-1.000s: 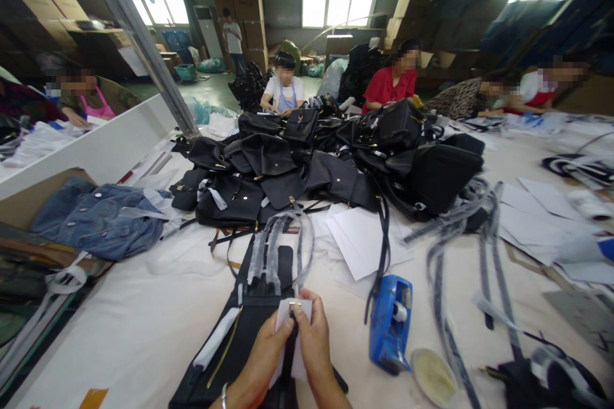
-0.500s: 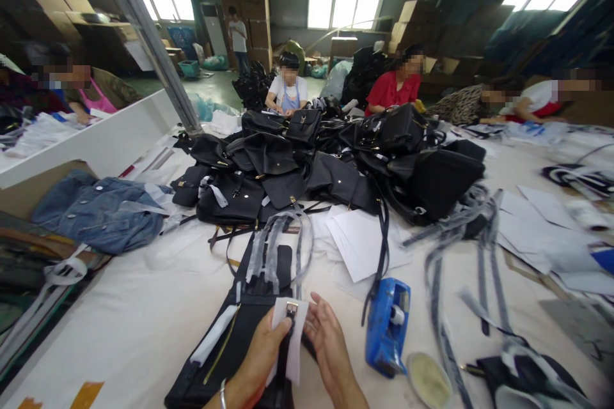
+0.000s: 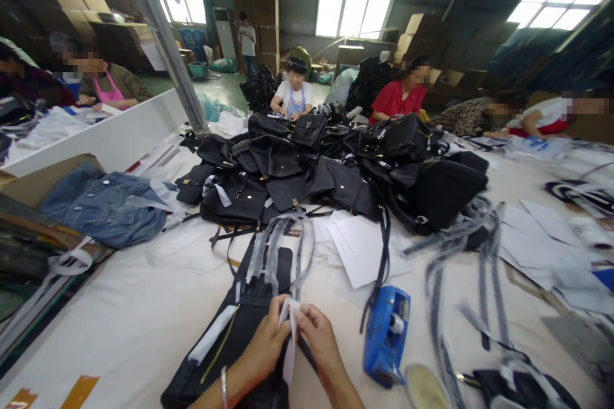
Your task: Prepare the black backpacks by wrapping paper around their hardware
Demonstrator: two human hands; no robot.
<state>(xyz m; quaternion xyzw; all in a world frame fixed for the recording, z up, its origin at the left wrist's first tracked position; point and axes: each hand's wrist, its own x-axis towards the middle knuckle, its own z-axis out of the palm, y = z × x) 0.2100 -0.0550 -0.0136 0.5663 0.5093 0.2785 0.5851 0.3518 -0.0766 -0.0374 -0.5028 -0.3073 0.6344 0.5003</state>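
A strip of white paper (image 3: 289, 358) stands folded between my hands at the lower centre. My left hand (image 3: 268, 339) pinches its upper left side, and my right hand (image 3: 317, 332) pinches the upper right side with thumb and fingers. The buckle on the strap is hidden by the paper and fingers. Beneath my left hand lies a black bag (image 3: 215, 348) with a gold zipper and a white-wrapped piece on its side. Plastic-wrapped straps (image 3: 273, 246) loop over the bag's far end.
Black bags (image 3: 288, 172) are heaped across the table's middle. A blue tape dispenser (image 3: 386, 335) and a round dish (image 3: 426, 386) are right of my hands. White sheets (image 3: 362, 246) lie beyond. A denim garment (image 3: 105, 204) is at left. Several people sit around the far side.
My right hand has closed from open fingers onto the paper. The paper has been folded over the buckle, which no longer shows. The camera view has tilted up slightly.
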